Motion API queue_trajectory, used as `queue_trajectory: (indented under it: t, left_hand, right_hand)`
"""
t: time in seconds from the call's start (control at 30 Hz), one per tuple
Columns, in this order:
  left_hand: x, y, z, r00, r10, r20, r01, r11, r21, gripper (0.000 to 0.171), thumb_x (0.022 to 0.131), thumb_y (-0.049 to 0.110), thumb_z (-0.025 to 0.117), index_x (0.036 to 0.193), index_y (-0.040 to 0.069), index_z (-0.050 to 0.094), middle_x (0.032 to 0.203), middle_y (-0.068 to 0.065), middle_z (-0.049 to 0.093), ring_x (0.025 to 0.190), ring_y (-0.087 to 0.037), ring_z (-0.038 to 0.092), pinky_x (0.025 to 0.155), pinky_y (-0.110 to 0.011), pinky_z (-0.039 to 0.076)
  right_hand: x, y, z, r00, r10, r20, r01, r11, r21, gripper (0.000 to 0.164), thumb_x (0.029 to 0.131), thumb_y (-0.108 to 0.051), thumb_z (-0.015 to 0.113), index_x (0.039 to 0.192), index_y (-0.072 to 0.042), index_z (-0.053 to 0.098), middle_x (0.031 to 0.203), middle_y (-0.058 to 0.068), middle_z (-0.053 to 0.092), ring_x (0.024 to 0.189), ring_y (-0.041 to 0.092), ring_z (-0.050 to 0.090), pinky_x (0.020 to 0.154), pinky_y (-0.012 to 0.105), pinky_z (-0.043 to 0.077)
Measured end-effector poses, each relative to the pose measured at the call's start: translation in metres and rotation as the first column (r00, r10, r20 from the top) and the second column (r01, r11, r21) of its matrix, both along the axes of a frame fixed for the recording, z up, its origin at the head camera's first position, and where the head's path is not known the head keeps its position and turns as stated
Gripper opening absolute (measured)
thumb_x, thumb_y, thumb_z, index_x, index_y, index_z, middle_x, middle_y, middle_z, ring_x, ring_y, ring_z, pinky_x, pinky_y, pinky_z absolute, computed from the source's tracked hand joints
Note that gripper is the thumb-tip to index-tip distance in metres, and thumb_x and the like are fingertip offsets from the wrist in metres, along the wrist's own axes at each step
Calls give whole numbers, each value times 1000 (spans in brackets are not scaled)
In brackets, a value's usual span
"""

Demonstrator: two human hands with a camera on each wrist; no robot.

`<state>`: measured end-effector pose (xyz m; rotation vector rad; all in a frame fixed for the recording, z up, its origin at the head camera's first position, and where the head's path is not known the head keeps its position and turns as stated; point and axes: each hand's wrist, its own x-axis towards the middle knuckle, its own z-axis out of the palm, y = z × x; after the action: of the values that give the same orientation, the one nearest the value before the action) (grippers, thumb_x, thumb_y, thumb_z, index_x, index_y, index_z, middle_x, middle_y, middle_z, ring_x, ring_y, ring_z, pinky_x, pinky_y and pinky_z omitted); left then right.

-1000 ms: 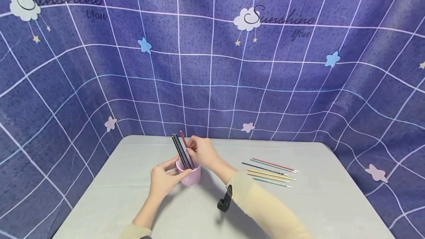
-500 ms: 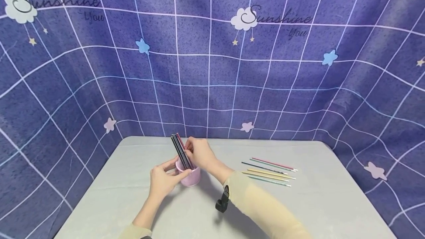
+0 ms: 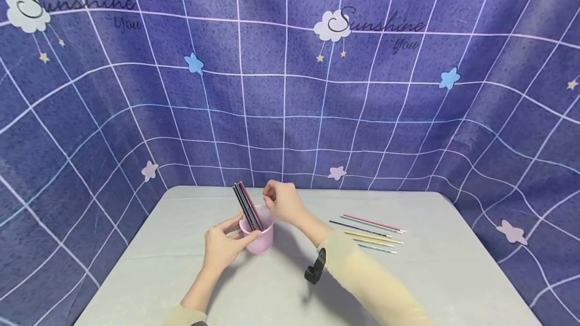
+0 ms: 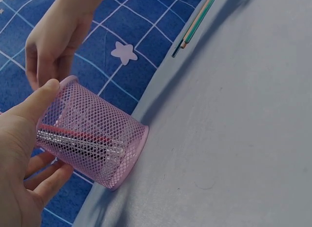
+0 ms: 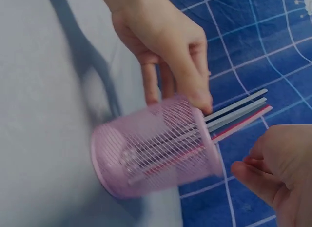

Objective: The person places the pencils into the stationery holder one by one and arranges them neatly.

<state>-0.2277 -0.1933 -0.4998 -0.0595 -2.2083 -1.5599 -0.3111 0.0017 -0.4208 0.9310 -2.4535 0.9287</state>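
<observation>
A pink mesh pencil cup [image 3: 263, 243] stands on the table, left of the middle. My left hand [image 3: 222, 246] grips it from the left, thumb at the rim and the other fingers around the far side. Several dark pencils [image 3: 244, 204] and a red pencil [image 5: 246, 122] lean inside it, against the side near the left hand. Just off the rim on the right is my right hand [image 3: 285, 202], its fingers loosely bent with nothing between them. Through the mesh [image 4: 92, 129] the pencils' lower ends show near the cup's bottom.
Several loose pencils lie side by side on the right of the grey table [image 3: 435, 275]: a red pencil [image 3: 369, 222], a dark one [image 3: 358, 228] and a yellow one [image 3: 380, 238] among them. A blue gridded curtain [image 3: 308, 114] rises behind the table and along both sides.
The red pencil has tilted left against the dark ones in the cup. My right hand has let go of it and drawn away to the right. The left hand keeps its place.
</observation>
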Motion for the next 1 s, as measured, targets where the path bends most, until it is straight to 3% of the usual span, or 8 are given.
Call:
queue_trajectory:
  t: [0.2,0.57,1.0]
  left_hand:
    - [-1,1,2,1000,12,-5,-12,1000,7,67,66,20,104,125,2,77,106,-21,81,89,-36,82,72,-26,70]
    - [-1,1,-1,1000,1,2,-1,999,38,67,66,17,104,124,-1,76,109,-23,80,96,-39,81,74,-25,70]
    - [-3,2,-2,1000,0,12,0,999,42,68,64,17,105,124,0,77,110,-22,80,97,-38,81,75,-26,70]
  right_hand:
    - [-6,26,13,997,-2,-72,1,1000,-11,6,91,1,72,90,-4,70,78,5,78,69,15,75,64,14,62]
    - [-4,67,28,999,-17,-30,18,998,56,4,92,-1,71,94,-4,72,82,5,78,74,15,75,66,16,62]
    - [8,130,37,996,-64,-54,69,992,101,6,91,1,73,96,-3,72,84,5,78,75,13,74,65,21,65]
